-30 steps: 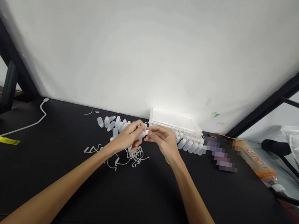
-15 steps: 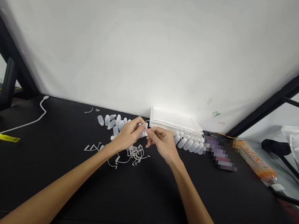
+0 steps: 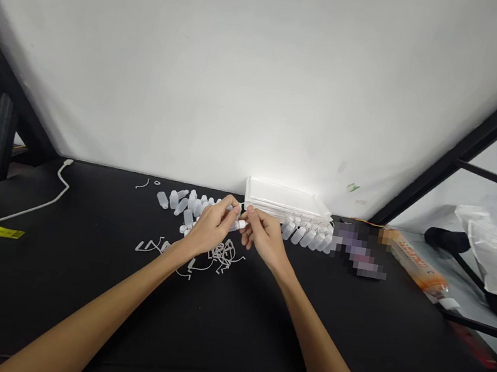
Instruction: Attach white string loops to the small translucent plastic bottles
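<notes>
My left hand (image 3: 213,223) is closed, thumb and forefinger pinched on a small white plastic piece (image 3: 239,209) that the fingers mostly cover. Facing it, my right hand (image 3: 264,234) has its thumb and forefinger pressed together; what lies in that pinch is too small to make out. Small translucent bottles (image 3: 181,206) lie loosely behind and left of my left hand. Below the hands is a tangle of thin white bent tubes (image 3: 222,253). Right of my right hand, several bottles (image 3: 309,237) with white caps stand in rows.
A stack of flat white sheets or trays (image 3: 287,199) rests against the wall. Farther right are a pixelated purple object (image 3: 364,253) and an orange plastic package (image 3: 416,263). A white cable (image 3: 29,211) with a yellow tag runs across the left of the black table (image 3: 223,334).
The view has shifted slightly, so the table things sit a little farther left. My hands stay close together, with their fingertips slightly rearranged.
</notes>
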A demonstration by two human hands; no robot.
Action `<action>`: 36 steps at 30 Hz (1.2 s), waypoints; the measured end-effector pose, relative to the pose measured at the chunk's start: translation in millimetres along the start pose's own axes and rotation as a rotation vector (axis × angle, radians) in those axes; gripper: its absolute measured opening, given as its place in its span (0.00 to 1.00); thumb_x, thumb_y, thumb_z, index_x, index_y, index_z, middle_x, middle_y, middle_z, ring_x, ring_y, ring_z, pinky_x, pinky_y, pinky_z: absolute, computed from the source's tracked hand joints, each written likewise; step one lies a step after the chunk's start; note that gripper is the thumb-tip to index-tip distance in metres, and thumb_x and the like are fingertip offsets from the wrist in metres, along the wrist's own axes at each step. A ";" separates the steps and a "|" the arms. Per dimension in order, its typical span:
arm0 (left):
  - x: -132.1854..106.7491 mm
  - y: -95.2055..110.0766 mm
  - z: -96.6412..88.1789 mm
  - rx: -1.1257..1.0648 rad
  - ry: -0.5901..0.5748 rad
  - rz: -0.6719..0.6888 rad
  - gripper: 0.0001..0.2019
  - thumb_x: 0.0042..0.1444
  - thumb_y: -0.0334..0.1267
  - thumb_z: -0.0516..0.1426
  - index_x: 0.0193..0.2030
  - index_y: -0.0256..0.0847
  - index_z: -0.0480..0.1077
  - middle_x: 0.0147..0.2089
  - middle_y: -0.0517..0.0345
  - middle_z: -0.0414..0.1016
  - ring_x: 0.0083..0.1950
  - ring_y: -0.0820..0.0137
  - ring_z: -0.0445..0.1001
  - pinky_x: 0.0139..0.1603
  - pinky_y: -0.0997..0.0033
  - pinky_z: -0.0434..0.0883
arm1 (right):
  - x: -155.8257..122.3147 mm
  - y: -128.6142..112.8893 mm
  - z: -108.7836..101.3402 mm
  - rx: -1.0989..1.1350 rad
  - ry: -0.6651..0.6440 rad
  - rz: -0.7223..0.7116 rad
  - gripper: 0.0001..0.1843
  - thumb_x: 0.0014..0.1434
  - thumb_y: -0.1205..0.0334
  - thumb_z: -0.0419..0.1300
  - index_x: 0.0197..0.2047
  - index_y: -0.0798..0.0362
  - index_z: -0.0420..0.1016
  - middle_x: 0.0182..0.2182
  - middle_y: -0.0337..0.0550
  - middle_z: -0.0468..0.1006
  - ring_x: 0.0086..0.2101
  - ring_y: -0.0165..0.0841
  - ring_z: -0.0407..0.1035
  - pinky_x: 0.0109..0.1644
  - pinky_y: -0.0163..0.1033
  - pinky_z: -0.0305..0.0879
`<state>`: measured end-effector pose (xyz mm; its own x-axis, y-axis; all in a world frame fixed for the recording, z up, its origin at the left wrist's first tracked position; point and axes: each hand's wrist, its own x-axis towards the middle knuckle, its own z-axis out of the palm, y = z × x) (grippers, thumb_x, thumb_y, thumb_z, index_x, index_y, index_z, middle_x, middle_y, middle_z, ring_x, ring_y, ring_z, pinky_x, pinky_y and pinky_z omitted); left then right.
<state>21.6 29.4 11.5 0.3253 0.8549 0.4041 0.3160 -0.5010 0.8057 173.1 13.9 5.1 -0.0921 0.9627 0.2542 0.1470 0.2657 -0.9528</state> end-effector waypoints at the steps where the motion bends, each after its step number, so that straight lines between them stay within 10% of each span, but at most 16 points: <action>1: 0.5 0.2 -0.8 0.013 0.009 -0.005 0.10 0.63 0.42 0.47 0.33 0.41 0.61 0.18 0.67 0.55 0.20 0.74 0.56 0.24 0.75 0.53 | 0.3 -2.6 -2.1 0.053 -0.027 0.012 0.25 0.60 0.40 0.53 0.33 0.56 0.74 0.19 0.36 0.69 0.16 0.26 0.66 0.17 0.30 0.59; 8: 2.9 0.2 -5.4 0.054 0.046 -0.010 0.09 0.63 0.39 0.47 0.33 0.41 0.62 0.16 0.68 0.56 0.19 0.73 0.57 0.24 0.74 0.52 | -2.0 -14.0 -10.8 0.177 -0.192 0.006 0.17 0.49 0.53 0.68 0.37 0.55 0.77 0.27 0.40 0.74 0.24 0.29 0.70 0.22 0.33 0.68; 19: 0.9 -1.5 -2.9 0.124 0.001 0.058 0.09 0.64 0.37 0.46 0.33 0.41 0.60 0.17 0.69 0.53 0.19 0.75 0.53 0.25 0.74 0.51 | -1.5 -2.3 -4.2 -0.012 -0.190 0.049 0.26 0.59 0.43 0.56 0.19 0.55 0.64 0.12 0.32 0.61 0.15 0.24 0.58 0.18 0.30 0.56; 28: 3.8 -1.5 -5.2 -0.002 -0.019 -0.028 0.09 0.63 0.38 0.47 0.33 0.40 0.62 0.18 0.69 0.52 0.19 0.76 0.50 0.22 0.76 0.50 | -2.6 -6.2 -4.9 0.045 -0.187 -0.009 0.18 0.56 0.46 0.62 0.35 0.55 0.73 0.26 0.38 0.72 0.20 0.26 0.66 0.19 0.30 0.60; 36: 1.9 -0.1 -2.8 0.099 -0.034 0.048 0.08 0.63 0.37 0.46 0.32 0.40 0.60 0.18 0.70 0.49 0.19 0.77 0.50 0.24 0.75 0.51 | -3.3 -0.6 -2.9 -0.070 -0.178 -0.013 0.24 0.61 0.44 0.55 0.22 0.54 0.65 0.14 0.33 0.63 0.16 0.24 0.58 0.21 0.32 0.58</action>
<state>19.7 31.4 13.4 0.3714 0.8256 0.4248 0.3851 -0.5533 0.7386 176.2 10.7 5.3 -0.2663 0.9368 0.2271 0.2121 0.2868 -0.9342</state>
